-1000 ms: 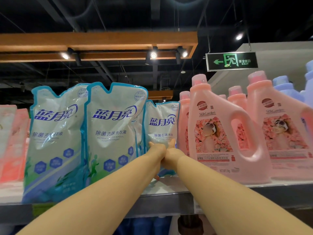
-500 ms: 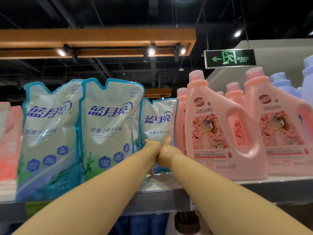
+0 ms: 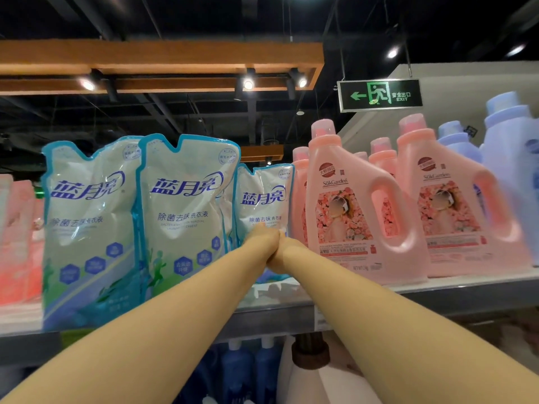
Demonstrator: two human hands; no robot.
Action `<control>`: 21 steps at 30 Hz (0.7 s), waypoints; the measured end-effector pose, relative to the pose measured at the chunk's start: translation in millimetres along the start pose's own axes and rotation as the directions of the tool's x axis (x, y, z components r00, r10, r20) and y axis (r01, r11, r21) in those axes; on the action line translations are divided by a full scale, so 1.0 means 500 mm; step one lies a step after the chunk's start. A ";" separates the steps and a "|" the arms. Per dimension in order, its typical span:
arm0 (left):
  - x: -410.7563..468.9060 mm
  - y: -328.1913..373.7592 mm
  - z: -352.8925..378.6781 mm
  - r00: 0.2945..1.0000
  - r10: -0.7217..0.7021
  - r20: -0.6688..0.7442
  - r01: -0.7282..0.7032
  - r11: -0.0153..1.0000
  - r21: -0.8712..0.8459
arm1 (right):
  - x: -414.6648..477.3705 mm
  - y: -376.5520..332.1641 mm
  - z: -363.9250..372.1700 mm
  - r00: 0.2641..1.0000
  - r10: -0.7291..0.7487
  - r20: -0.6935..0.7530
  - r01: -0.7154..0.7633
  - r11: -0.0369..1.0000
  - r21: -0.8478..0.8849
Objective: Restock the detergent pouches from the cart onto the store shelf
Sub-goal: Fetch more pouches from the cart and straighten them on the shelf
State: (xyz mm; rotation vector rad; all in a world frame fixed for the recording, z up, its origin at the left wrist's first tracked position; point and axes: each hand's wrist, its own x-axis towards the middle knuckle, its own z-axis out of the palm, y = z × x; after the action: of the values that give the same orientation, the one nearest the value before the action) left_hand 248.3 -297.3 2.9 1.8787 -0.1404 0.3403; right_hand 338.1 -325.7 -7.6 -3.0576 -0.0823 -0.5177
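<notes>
Reaching both arms far over the shelf (image 3: 277,316) edge, I have my left hand (image 3: 264,237) and right hand (image 3: 287,249) pressed side by side, touching each other, against the lower front of the rear detergent pouch (image 3: 264,196). From behind I see only the backs of the hands. The fingers are hidden against the film, so I cannot tell whether they pinch the pouch or merely push flat on it.

The pouch lies straight beyond the hands, standing upright with its long axis vertical. It sits farther back than the two front pouches (image 3: 186,217) on its left, with the pink bottle (image 3: 350,217) just beside it on the right. Neither hand is clearly nearer; the left sits a shade higher.

I judge the pouch is being seated in that narrow slot, so whatever comes next should run straight along the near-far line, without drifting sideways into either neighbour.
</notes>
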 end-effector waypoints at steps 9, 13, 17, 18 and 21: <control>-0.201 0.021 -0.032 0.907 0.420 0.025 -0.410 0.896 -0.172 | -0.379 0.068 -0.146 0.933 0.205 -0.297 -0.051 0.889 0.456; -0.333 0.017 0.016 0.806 0.580 0.117 -0.544 0.804 -0.240 | -0.564 0.133 -0.137 0.851 0.281 -0.443 -0.055 0.887 0.458; -0.512 -0.015 0.118 0.670 0.665 0.329 -0.598 0.746 -0.291 | -0.802 0.220 -0.079 0.798 0.370 -0.476 -0.131 0.877 0.462; -0.560 -0.025 0.148 0.646 0.656 0.390 -0.576 0.754 -0.314 | -0.861 0.242 -0.061 0.786 0.414 -0.459 -0.186 0.867 0.463; -0.698 -0.052 0.246 0.573 0.603 0.556 -0.452 0.798 -0.399 | -1.028 0.323 0.002 0.740 0.545 -0.394 -0.331 0.805 0.493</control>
State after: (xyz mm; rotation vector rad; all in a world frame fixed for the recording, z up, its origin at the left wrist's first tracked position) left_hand -56.1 -429.5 -162.6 1.6197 -1.2220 0.0274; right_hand -136.7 -510.0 -182.9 -2.3148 0.4996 -1.1010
